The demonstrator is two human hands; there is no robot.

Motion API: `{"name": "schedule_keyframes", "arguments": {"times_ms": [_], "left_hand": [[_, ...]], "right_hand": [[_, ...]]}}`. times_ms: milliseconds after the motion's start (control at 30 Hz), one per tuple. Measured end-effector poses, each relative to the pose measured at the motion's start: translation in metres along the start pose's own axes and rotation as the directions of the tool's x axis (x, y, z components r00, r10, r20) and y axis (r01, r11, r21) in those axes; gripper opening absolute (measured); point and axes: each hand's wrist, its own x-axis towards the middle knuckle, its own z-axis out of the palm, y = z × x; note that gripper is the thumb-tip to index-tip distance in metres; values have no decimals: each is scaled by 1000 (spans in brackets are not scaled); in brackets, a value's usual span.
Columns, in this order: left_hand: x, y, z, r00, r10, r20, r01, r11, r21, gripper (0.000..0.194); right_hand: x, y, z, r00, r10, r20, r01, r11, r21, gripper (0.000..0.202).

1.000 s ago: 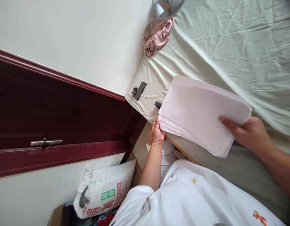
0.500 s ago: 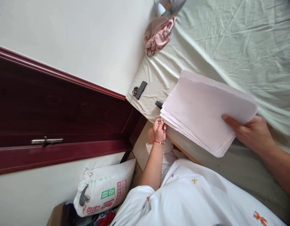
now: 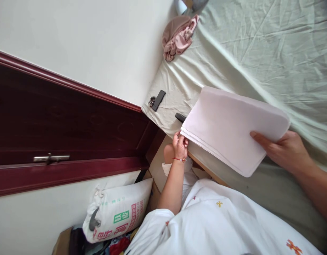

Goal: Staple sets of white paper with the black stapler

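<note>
A stack of blank white paper sheets (image 3: pixel 232 127) with rounded corners is held above the bed's near edge. My right hand (image 3: pixel 288 152) grips its right end, thumb on top and the other fingers hidden underneath. At the stack's left corner is my left hand (image 3: pixel 180 146), wearing a red beaded bracelet (image 3: pixel 179 159). Its fingers are curled and pinched at the corner of the sheets. Along the near side, the sheet edges lie slightly staggered. A black object (image 3: pixel 180 117), partly covered by the stack, rests on the bed just past the left corner.
A pale green sheet (image 3: pixel 259 53) covers the bed. On it lie a black clip-like object (image 3: pixel 159 100) with keys and a bunched pink cloth (image 3: pixel 179 39). To the left are a dark red door (image 3: pixel 59 117) with a metal handle (image 3: pixel 51 158) and a full white sack (image 3: pixel 118 209).
The stack's far edge has dropped slightly, and its fanned near edges have come closer together. My left fingers have shifted up against the corner. My right hand keeps its grip.
</note>
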Motion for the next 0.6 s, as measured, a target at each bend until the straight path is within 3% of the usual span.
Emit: {"name": "schedule_keyframes", "arguments": {"times_ms": [233, 600], "left_hand": [[2, -1, -3, 1000, -13, -3, 13, 1000, -21, 29], [2, -8, -3, 1000, 25, -2, -25, 1000, -4, 52]], "right_hand": [[1, 4, 0, 999, -52, -2, 52, 996, -76, 44], [0, 5, 0, 998, -65, -22, 63, 996, -67, 47]]}}
